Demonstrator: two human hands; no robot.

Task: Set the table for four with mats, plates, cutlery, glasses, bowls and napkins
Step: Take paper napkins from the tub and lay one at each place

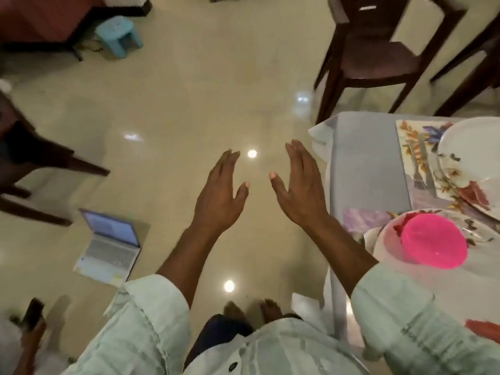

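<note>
Hands, left (pixel 220 196) and right (pixel 300 190), over glossy beige floor (pixel 176 117), fingers straight, holding nothing; round pink plastic bowl (pixel 434 240) on floral plate (pixel 378 239), worktop (pixel 370 163) corner.

No text, label or number is legible anywhere; the laptop (pixel 108 247) screen is blurred.

Tablecloth (pixel 370 163) grey-blue with a white edge; mat (pixel 416 147) white with orange leaves and purple flowers, plates (pixel 460 182) white with red-and-brown floral print – one carries a hot-pink bowl (pixel 434 244). Floor (pixel 176 109) glossy cream, chairs (pixel 378 55) dark brown, stool (pixel 119 36) pale turquoise. Laptop (pixel 108 247) silver with a blue-lit screen – sleeves (pixel 146 320) pale mint green.
</note>
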